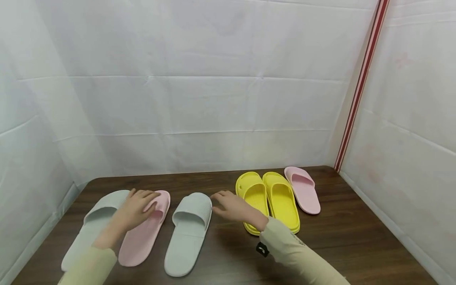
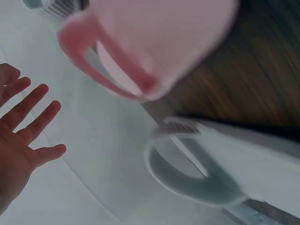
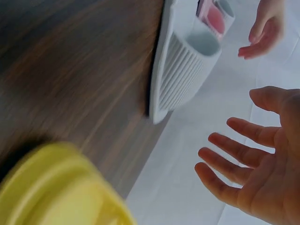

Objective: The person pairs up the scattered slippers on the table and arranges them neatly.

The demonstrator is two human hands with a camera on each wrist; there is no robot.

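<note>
My left hand (image 1: pixel 135 208) hovers over the pink slipper (image 1: pixel 142 243) on the left, fingers spread and holding nothing. Left of that slipper lies a pale grey slipper (image 1: pixel 82 241), partly covered by my forearm in the head view. A second pale grey slipper (image 1: pixel 185 245) lies between my two hands. My right hand (image 1: pixel 233 206) is in the air between this slipper and a pair of yellow slippers (image 1: pixel 285 206), its fingers extended and apart in the right wrist view. The wrist overlaps the left yellow slipper (image 1: pixel 251 184) in the head view.
Another pink slipper (image 1: pixel 306 194) lies at the far right, beside the yellow pair. All the slippers rest on a dark wooden table (image 1: pixel 349 245). White sheeting (image 1: pixel 206 103) hangs behind and at both sides, with a red-striped strip (image 1: pixel 363 83) at the right corner.
</note>
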